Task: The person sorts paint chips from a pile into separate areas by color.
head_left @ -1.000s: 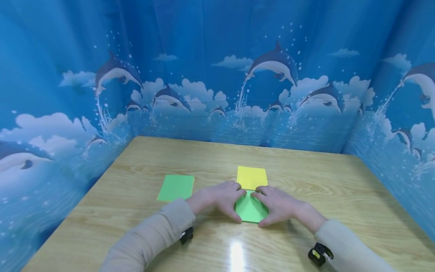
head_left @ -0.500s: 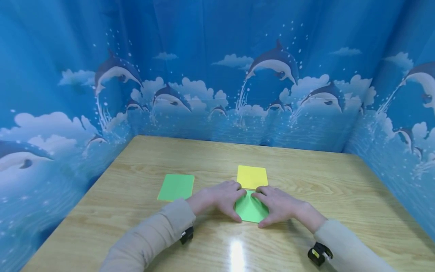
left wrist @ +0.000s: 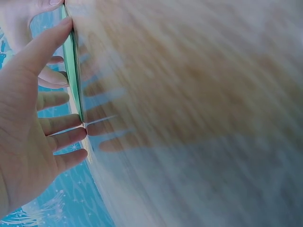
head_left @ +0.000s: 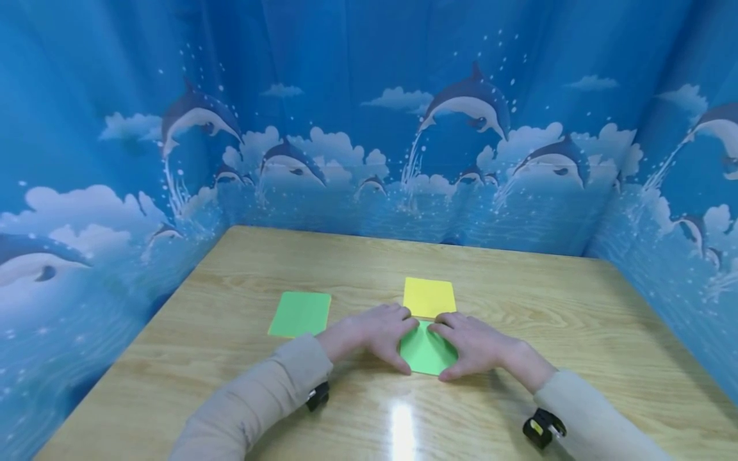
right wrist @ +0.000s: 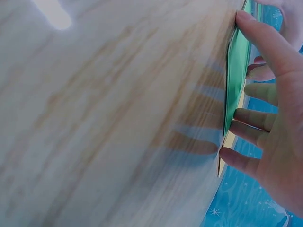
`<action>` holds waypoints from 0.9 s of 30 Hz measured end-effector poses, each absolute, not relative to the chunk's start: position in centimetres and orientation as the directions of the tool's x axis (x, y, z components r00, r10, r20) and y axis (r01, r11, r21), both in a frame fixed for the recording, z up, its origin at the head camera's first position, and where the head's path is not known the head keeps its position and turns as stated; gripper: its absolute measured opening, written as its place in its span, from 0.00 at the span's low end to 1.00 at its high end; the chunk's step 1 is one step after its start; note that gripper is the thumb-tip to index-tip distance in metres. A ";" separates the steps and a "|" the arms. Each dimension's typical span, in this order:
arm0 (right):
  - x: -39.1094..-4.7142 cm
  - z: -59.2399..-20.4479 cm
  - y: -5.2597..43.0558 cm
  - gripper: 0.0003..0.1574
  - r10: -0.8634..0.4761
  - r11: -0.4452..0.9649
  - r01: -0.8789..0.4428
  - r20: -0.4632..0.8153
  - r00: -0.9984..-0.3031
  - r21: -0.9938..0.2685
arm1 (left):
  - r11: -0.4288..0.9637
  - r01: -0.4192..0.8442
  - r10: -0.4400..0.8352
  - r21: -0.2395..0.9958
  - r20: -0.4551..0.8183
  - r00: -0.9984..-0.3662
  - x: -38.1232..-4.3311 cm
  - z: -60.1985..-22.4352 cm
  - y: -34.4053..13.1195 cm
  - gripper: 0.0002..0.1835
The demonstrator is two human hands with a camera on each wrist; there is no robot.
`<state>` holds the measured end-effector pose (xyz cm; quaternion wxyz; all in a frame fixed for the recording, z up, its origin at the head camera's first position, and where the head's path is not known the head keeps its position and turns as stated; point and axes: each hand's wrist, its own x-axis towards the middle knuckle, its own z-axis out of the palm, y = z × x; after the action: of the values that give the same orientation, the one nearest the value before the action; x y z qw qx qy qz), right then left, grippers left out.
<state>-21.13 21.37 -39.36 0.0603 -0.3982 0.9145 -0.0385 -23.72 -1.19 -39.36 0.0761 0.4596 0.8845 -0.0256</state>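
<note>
A thin light-green square card (head_left: pixel 426 354) lies on the table between the two hands, just in front of a yellow square card (head_left: pixel 429 297). My left hand (head_left: pixel 385 333) rests at its left side, thumb at the near corner and fingers spread towards the far edge. Mirroring it on the right, my right hand (head_left: pixel 474 346) has its thumb at the near right corner. In the left wrist view the green card (left wrist: pixel 71 66) appears edge-on, with straight fingertips along it. Fingers of the right hand touch the green card (right wrist: pixel 236 75) similarly in the right wrist view.
To the left on the wooden table (head_left: pixel 323 256) lies another green square card (head_left: pixel 300 314), with a thin yellow edge along its near side. A blue dolphin-print curtain (head_left: pixel 346 115) closes off the back and both sides of the table. Each wrist carries a small black device.
Both hands and all the cards keep their places on the table. Only the head view has tilted very slightly.
</note>
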 end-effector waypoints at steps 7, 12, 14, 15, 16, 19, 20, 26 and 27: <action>-21.3 -39.2 21.2 0.54 -0.744 0.667 -0.738 -0.044 -0.666 -0.105 | 0.562 0.827 0.821 0.009 -0.126 -0.557 -23.7 -39.1 -1.7 0.46; -21.8 -38.8 20.4 0.45 -0.742 0.668 -0.741 0.008 -0.670 -0.068 | 0.555 0.832 0.829 0.002 -0.082 -0.554 -23.9 -38.4 -2.7 0.40; -21.9 -38.6 19.9 0.42 -0.734 0.677 -0.734 0.028 -0.679 -0.056 | 0.574 0.818 0.818 0.026 -0.071 -0.571 -24.0 -38.1 -3.4 0.37; -22.0 -38.5 19.6 0.41 -0.729 0.682 -0.730 0.036 -0.683 -0.047 | 0.588 0.808 0.808 0.043 -0.068 -0.585 -24.0 -38.0 -3.8 0.35; -22.1 -38.3 19.3 0.40 -0.726 0.685 -0.727 0.042 -0.687 -0.042 | 0.603 0.795 0.797 0.059 -0.064 -0.600 -24.1 -38.0 -4.3 0.34; -22.3 -37.9 18.3 0.38 -0.722 0.690 -0.724 0.055 -0.690 -0.019 | 0.649 0.755 0.761 0.091 -0.050 -0.647 -24.2 -37.9 -6.0 0.32; -22.3 -37.8 17.9 0.38 -0.722 0.690 -0.724 0.058 -0.689 -0.013 | 0.663 0.743 0.748 0.092 -0.045 -0.662 -24.3 -38.0 -6.6 0.31; -22.9 -37.4 15.8 0.34 -0.737 0.673 -0.739 0.094 -0.669 0.019 | 0.724 0.684 0.687 0.093 -0.007 -0.726 -24.6 -38.1 -10.3 0.31; -23.0 -37.4 15.4 0.34 -0.740 0.670 -0.742 0.102 -0.665 0.024 | 0.732 0.675 0.678 0.086 -0.004 -0.735 -24.6 -38.1 -10.8 0.31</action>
<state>-22.99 15.40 -37.38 -0.0514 -0.4063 0.9122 -0.0095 -24.57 -10.85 -38.09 0.0175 0.3636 0.9305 0.0394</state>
